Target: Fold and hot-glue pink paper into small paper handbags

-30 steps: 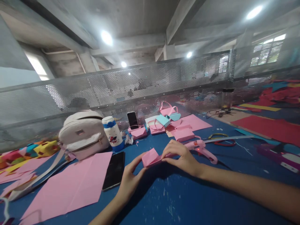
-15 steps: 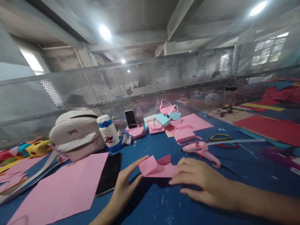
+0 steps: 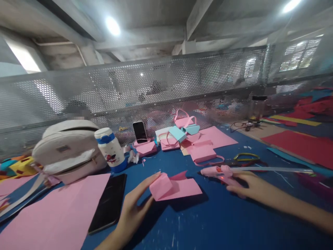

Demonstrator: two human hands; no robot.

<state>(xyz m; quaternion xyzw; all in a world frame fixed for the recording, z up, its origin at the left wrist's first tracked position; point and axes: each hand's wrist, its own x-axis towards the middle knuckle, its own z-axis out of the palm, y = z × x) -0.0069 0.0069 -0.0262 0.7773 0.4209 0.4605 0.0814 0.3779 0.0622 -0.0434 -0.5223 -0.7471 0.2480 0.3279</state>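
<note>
My left hand [image 3: 137,199] pinches the left end of a folded pink paper piece [image 3: 179,189], thumb below and fingers on top. The piece has raised flaps and hangs just over the blue table. To its right, my right hand [image 3: 246,185] is closed around the handle of a pink hot glue gun [image 3: 220,173]. The gun's nozzle points left toward the folded paper, and a long clear glue stick [image 3: 275,169] juts out of its back. A small red light glows on the gun.
Behind the paper stand several small pink and blue paper bags [image 3: 201,151]. Scissors [image 3: 246,158] lie beyond the glue gun. At left are a black phone [image 3: 109,205], pink sheets [image 3: 56,208], a bottle [image 3: 110,151] and a pale backpack [image 3: 70,149]. A perforated metal screen [image 3: 156,86] borders the table.
My right hand has let go of the folded paper, moved right and taken hold of the glue gun. My left hand still holds the paper, and the view has shifted slightly.
</note>
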